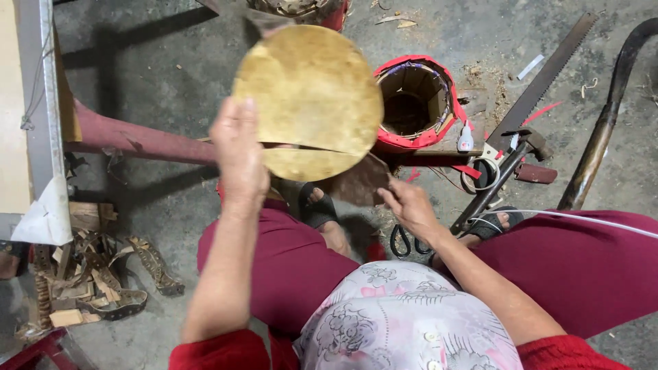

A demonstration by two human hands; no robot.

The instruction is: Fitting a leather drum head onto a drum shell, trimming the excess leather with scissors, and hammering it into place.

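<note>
Leather scraps (103, 274) heaped on the concrete floor (171, 89), at 8 o'clock. Left hand (238, 154), fingers closed on the left edge of a tan round hide disc (308, 96), held up at 12 o'clock. Right hand (411, 205), fingers wrapped on a broad knife (360, 181) touching the disc's lower rim. Red-trimmed drum shell (415, 103) at 1 o'clock. Saw (541, 79) at 2 o'clock.

small white squeeze bottle with a red cap (465, 139) on the floor, right of the red-rimmed drum shell (416, 103)
</note>
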